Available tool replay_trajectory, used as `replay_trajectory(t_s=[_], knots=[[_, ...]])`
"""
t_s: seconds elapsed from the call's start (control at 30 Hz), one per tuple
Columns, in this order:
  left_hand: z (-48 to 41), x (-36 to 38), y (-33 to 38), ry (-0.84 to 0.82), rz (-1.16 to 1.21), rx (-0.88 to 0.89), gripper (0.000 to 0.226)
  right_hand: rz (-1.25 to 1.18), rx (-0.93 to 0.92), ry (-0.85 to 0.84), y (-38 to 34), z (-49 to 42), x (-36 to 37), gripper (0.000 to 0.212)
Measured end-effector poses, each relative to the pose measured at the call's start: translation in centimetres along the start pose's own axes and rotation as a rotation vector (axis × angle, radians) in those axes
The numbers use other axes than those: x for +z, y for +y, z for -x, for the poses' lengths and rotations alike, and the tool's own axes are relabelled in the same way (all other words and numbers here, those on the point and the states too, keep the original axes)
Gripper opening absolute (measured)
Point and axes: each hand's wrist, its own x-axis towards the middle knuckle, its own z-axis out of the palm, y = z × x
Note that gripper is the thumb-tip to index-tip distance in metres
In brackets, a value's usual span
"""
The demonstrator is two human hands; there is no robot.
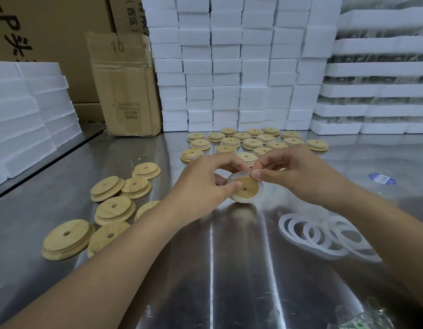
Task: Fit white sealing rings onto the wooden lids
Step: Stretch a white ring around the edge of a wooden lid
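We've got pale honey-tan on the wooden lids point(106, 210), with darker grain streaking across. The held lid point(247, 184) shows the same tan, framed by a white sealing ring point(240, 199). The loose rings point(283, 227) are white too (greyer in shadow). The bench point(205, 269) gleams silver-grey with bright streaks. Behind, we see white foam blocks point(229, 67), a brown cardboard box point(127, 91) with dark print, and a blue sticker point(382, 179).
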Motion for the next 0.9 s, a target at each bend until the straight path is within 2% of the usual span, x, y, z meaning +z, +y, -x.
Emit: replay_trajectory(t_s=[0.67, 0.77, 0.9], knots=[[0.1, 0.2, 0.3, 0.015, -0.018, -0.031, 0.027, 0.151, 0.026, -0.06, -0.2, 0.1, -1.2, 0.004], [0.1, 0.1, 0.1, 0.022, -0.002, -0.051, 0.027, 0.104, 0.081, -0.06, 0.1, 0.3, -1.2, 0.008], [0.2, 0.1, 0.0, 0.025, 0.01, -0.045, 0.03, -0.022, 0.13, -0.049, 0.1, 0.3, -0.4, 0.003]])
